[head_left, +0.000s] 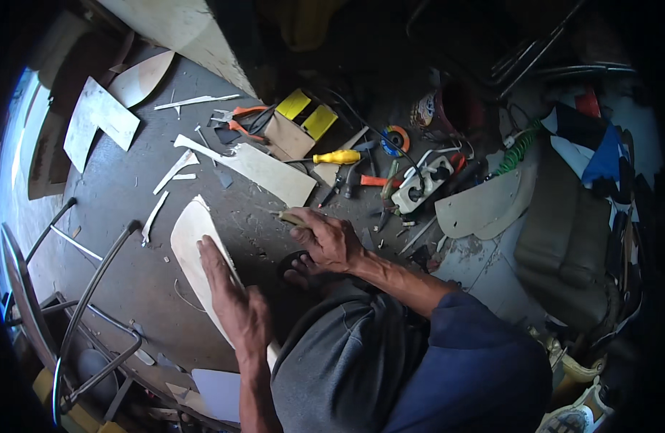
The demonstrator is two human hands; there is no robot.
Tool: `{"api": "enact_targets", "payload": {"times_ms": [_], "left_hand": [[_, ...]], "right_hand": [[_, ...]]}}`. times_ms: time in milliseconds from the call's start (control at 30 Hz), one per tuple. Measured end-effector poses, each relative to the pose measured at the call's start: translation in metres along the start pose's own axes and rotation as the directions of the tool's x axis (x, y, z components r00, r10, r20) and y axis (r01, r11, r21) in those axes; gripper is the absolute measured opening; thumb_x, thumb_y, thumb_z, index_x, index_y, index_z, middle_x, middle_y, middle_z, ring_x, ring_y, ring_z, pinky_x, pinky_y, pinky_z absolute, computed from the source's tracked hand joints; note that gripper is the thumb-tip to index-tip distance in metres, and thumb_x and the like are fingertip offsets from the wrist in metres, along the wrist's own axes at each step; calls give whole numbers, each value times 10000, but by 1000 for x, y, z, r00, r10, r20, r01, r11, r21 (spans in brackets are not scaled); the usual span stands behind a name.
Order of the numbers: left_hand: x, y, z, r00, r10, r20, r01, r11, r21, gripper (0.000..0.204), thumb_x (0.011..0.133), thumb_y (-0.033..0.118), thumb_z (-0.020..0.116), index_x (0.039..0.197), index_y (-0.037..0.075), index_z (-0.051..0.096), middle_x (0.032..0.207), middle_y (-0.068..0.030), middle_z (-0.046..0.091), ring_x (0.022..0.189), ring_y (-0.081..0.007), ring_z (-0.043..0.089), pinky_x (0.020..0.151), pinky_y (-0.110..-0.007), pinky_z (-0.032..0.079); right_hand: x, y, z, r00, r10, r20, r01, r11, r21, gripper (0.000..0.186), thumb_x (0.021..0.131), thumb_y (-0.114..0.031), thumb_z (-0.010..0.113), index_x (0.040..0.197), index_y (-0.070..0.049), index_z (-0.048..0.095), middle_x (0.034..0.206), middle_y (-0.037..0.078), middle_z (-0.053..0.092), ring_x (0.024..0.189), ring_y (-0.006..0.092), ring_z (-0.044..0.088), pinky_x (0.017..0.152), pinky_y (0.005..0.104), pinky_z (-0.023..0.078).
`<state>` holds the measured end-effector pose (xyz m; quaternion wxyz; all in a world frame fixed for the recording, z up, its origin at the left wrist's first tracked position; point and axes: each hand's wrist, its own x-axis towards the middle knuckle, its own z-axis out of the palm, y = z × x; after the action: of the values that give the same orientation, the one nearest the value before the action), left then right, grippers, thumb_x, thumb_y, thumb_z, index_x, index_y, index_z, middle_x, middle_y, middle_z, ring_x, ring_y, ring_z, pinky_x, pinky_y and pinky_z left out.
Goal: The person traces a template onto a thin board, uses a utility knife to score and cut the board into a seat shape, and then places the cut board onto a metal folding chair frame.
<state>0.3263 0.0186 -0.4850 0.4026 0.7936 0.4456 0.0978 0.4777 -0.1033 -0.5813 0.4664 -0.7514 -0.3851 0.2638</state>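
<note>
My left hand lies on a long pale board with a rounded top corner, its fingers stretched along the surface near the right edge. My right hand is closed round a small olive-handled tool with a thin blade pointing left, just right of the board's top. My foot in a dark sandal shows beneath that hand. Beyond them lie an irregularly cut pale panel and narrow offcut strips.
Pliers, a yellow-black box, a yellow screwdriver, a hammer and a power strip lie ahead. Metal tube frames stand left; curved panels and a dark cushion are right.
</note>
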Motion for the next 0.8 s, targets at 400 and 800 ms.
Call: {"api": "enact_targets", "payload": {"times_ms": [400, 800], "left_hand": [[-23, 23, -24, 995, -41, 89, 37, 998, 49, 963, 662, -163, 411, 1584, 98, 311, 1609, -249, 312, 1509, -392, 271, 1251, -413, 220], [-31, 21, -29, 999, -44, -4, 44, 998, -43, 918, 670, -146, 429, 1539, 151, 431, 1566, -221, 405, 1483, -381, 325, 1229, -411, 273]], "right_hand": [[44, -45, -3, 924, -382, 0, 382, 924, 12, 307, 998, -266, 616, 1232, -71, 660, 860, 129, 650, 738, 316, 654, 648, 407, 519], [56, -37, 11, 844, -532, 69, 536, 835, -124, 429, 906, -231, 706, 1329, -168, 671, 746, 90, 586, 631, 284, 586, 578, 396, 475]]}}
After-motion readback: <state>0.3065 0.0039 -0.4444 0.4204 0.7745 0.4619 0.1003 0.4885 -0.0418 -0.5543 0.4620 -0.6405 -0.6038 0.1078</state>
